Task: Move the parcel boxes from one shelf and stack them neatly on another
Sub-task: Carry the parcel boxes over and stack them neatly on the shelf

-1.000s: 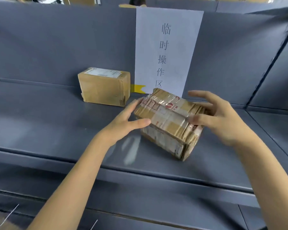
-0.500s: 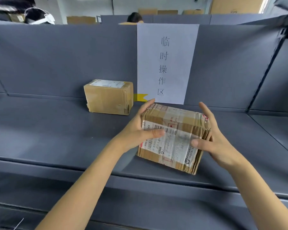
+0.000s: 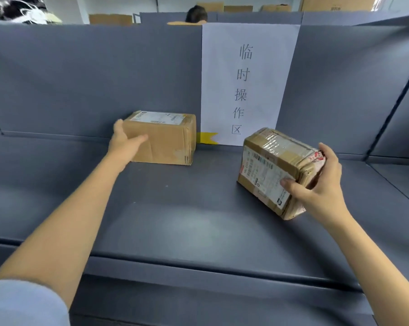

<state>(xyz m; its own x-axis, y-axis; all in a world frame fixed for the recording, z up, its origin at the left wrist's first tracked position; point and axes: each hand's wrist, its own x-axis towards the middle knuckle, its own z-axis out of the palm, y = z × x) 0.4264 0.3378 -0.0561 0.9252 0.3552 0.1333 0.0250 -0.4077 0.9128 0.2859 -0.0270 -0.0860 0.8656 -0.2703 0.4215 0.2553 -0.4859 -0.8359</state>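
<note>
Two cardboard parcels are on the grey shelf point(image 3: 175, 208). A plain brown box point(image 3: 166, 142) with a white label on top rests near the back wall. My left hand point(image 3: 124, 141) grips its left end, thumb across the front face, fingers behind the corner. A tape-wrapped box point(image 3: 271, 170) with a barcode label is tilted at the right, its lower edge at the shelf surface. My right hand point(image 3: 316, 189) holds its right end, thumb on the label face, fingers over the far side.
A white paper sign point(image 3: 246, 83) with printed characters hangs on the back panel, with a yellow tape piece point(image 3: 207, 138) at its lower left. A divider point(image 3: 396, 97) bounds the shelf at the right. A person's head point(image 3: 196, 14) shows beyond the panel.
My left hand left the taped box and reached to the plain box at the back. My right hand alone carried the taped box to the right and tilted it.
</note>
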